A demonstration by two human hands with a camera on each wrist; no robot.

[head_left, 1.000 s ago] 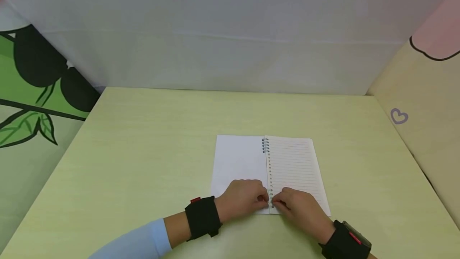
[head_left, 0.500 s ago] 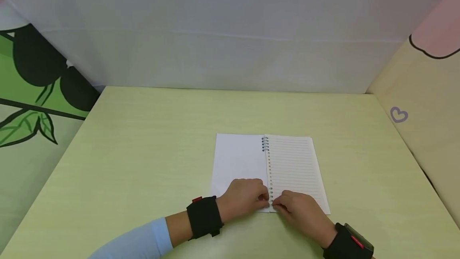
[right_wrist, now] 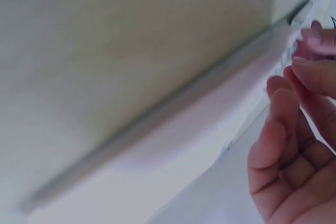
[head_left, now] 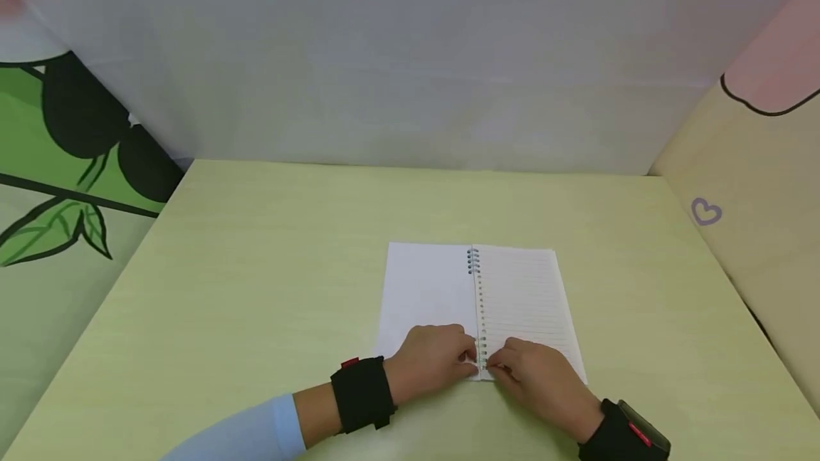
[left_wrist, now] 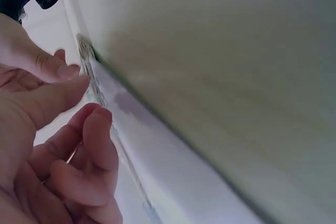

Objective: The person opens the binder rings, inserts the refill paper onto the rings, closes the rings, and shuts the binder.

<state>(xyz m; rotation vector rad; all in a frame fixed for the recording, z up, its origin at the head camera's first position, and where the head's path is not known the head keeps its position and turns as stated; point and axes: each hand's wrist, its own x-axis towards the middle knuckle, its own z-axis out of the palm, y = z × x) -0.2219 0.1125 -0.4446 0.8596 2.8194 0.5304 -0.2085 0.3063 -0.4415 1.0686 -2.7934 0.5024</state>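
A loose-leaf notebook (head_left: 429, 290) lies spread on the table, a blank white page on the left and a lined page (head_left: 522, 290) on the right. Binder rings (head_left: 472, 262) cluster at the top of its spine, and another set (left_wrist: 93, 80) sits at the near end. My left hand (head_left: 432, 361) pinches the near rings from the left, thumb below and curled fingers above. From the right, my right hand (head_left: 534, 379) pinches the same rings with thumb and forefinger. The fingertips of both hands nearly meet across the spine, partly hiding those rings.
The pale wooden table (head_left: 269, 255) reaches back to a grey-white cloth wall (head_left: 410, 105). A green patterned panel (head_left: 38, 112) stands at the left, and a beige panel with a purple heart (head_left: 707, 212) at the right. Both wrists wear black straps (head_left: 363, 395).
Both hands stay at the near end of the spine; the right hand has shifted slightly toward the near edge. The head view has tilted a little. The notebook lies as before.
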